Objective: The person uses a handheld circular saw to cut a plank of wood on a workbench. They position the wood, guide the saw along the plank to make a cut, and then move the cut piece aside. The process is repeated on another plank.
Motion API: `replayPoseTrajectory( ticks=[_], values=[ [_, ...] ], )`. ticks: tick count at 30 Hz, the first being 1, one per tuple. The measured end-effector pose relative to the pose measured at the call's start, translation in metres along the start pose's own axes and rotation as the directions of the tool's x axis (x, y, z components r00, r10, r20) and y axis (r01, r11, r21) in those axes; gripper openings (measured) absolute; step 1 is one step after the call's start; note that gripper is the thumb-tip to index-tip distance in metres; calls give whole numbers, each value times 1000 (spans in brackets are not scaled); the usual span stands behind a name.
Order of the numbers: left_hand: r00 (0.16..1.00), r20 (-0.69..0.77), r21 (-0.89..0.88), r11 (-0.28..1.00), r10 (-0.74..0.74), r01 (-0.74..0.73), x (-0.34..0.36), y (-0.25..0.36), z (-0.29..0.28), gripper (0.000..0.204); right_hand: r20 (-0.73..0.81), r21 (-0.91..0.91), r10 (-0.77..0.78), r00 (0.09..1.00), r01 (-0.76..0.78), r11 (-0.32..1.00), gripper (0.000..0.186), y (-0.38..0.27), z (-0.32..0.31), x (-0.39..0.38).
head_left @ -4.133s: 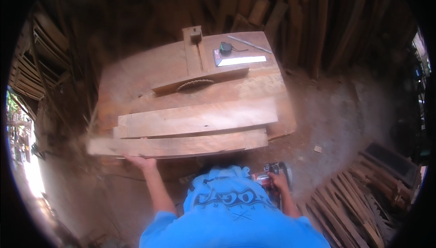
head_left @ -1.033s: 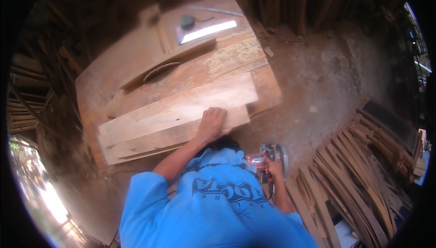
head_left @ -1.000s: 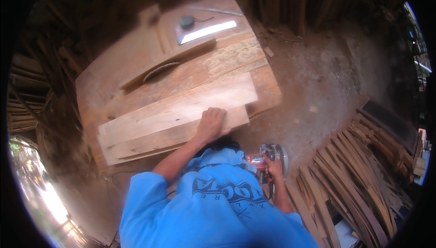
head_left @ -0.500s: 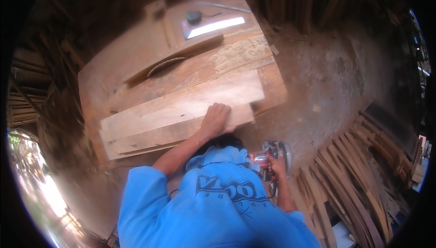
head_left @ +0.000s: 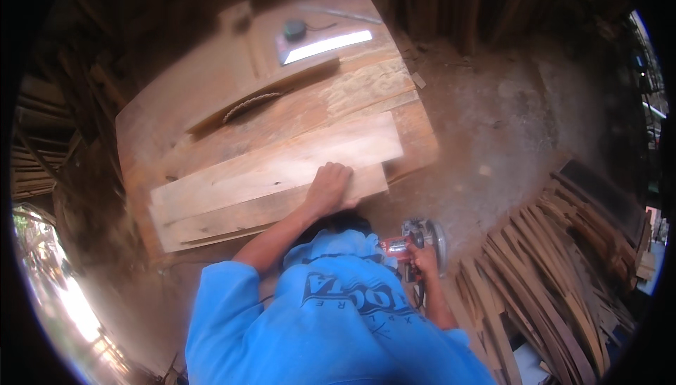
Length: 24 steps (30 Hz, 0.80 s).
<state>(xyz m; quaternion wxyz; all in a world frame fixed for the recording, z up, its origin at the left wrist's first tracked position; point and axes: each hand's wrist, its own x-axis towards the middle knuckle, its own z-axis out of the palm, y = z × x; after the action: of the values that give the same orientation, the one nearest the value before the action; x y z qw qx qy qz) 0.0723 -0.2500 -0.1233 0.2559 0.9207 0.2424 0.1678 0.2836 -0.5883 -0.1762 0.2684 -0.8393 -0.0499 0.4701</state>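
My left hand (head_left: pixel 329 186) rests with bent fingers on a lower wooden board (head_left: pixel 232 219), holding it near its right end. The fingertips reach the edge of a pale, wider plank (head_left: pixel 282 165) lying against it on the workbench (head_left: pixel 415 128). Off the bench's near right side, my right hand (head_left: pixel 424 258) grips the handle of a red circular saw (head_left: pixel 398 247). The saw's round guard faces right, and its blade cannot be made out. My head and blue shirt hide part of the boards' near edge.
Farther up the bench lie a narrow wood strip (head_left: pixel 267 96), a coiled rope-like piece (head_left: pixel 250 105), sawdust (head_left: pixel 366 89) and a dark round object (head_left: pixel 295 30). Many curved wood offcuts (head_left: pixel 542 272) are heaped at the right. Stacked timber (head_left: pixel 35 131) stands at the left.
The whole scene has shifted slightly left in the picture. Both hands keep their holds, with the left still on the board and the right still on the saw.
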Motion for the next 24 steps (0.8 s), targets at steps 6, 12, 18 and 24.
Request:
replayPoseTrajectory(
  ticks=[6, 12, 18, 24],
  values=[
    [1000, 22, -24, 1000, 9, -8, -2, -8, 0, 69, -15, 77, 35, 999, -33, 997, 34, 5, 0, -3],
    [999, -29, -53, 998, 37, -39, -3, -11, 5, 74, -4, 92, 51, 999, -50, 994, 31, -3, -1, -5],
    [1000, 12, 23, 999, 24, -24, -5, -8, 5, 78, 18, 26, 53, 998, -53, 998, 28, -10, -2, -7],
    [1000, 21, 29, 1000, 4, -5, -2, -5, 2, 77, -15, -1, 2, 1000, -2, 1000, 30, -10, 0, -4]
  ],
)
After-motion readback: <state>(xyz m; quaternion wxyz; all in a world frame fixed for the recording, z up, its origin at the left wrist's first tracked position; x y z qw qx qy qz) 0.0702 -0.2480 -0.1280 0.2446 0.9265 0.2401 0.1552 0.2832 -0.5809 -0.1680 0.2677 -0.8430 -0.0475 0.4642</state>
